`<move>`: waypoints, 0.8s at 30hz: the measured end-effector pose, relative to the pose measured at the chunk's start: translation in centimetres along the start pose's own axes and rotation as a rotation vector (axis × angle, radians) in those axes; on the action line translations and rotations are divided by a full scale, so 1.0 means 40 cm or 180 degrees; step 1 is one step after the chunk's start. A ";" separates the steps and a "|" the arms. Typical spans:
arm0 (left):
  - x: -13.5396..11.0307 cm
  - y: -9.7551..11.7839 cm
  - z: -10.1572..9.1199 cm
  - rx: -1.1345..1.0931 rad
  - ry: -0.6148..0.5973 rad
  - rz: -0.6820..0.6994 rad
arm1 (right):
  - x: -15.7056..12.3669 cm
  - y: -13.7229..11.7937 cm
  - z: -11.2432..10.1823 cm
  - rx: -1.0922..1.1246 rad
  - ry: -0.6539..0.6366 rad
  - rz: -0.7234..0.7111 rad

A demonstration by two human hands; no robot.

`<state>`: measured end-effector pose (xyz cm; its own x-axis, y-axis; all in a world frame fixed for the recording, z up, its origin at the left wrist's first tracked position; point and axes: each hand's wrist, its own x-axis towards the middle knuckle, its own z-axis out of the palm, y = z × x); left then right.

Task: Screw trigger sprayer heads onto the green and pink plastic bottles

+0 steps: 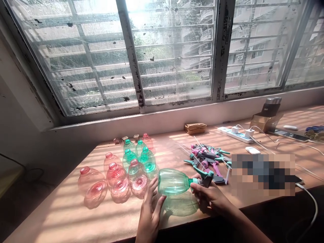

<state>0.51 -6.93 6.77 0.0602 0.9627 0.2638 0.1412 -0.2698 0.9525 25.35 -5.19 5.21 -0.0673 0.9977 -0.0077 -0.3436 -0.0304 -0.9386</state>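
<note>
A translucent green spray bottle (pixel 173 182) lies on its side in the air above the table's front edge, its base to the left and its neck to the right. My left hand (pixel 151 209) cups the base, thumb below and fingers behind. My right hand (pixel 209 195) grips the collar at the neck, where a grey and teal spray head (pixel 206 177) sits on the bottle. Its fingers are partly hidden behind the collar. Several pink and grey spray heads (pixel 206 157) with thin tubes are heaped just behind my right hand.
Open-necked green bottles (pixel 129 157) and pink bottles (pixel 117 177) stand in a group left of my hands. A brown box (pixel 194 128) lies by the wall. Farther right are a white power strip (pixel 235 135), cables and a blurred patch (pixel 263 175).
</note>
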 end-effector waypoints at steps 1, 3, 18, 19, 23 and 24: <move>0.000 -0.002 0.002 -0.0006 -0.0006 -0.0022 | -0.001 0.000 0.000 0.0001 -0.0004 -0.0006; -0.004 -0.001 0.005 -0.0028 -0.0025 -0.0106 | -0.004 -0.004 -0.003 -0.0032 -0.0026 -0.0002; -0.003 -0.008 0.004 0.0084 0.0187 -0.0083 | -0.007 -0.002 -0.001 -0.0257 0.0025 0.0010; -0.005 -0.005 0.007 0.0091 0.0188 -0.0102 | -0.008 -0.005 -0.001 -0.0295 -0.0021 -0.0007; -0.011 0.020 0.020 -0.0049 0.0187 -0.0173 | -0.021 -0.034 -0.005 -0.0596 -0.0364 -0.0313; -0.012 0.026 0.021 -0.0098 0.0182 -0.0181 | -0.023 -0.042 -0.007 -0.0698 -0.0419 -0.0444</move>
<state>1.45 -7.67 7.51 -0.0037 0.9763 0.2166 0.1122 -0.2148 0.9702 26.24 -6.05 6.69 -0.1595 0.9745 0.1581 -0.1484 0.1346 -0.9797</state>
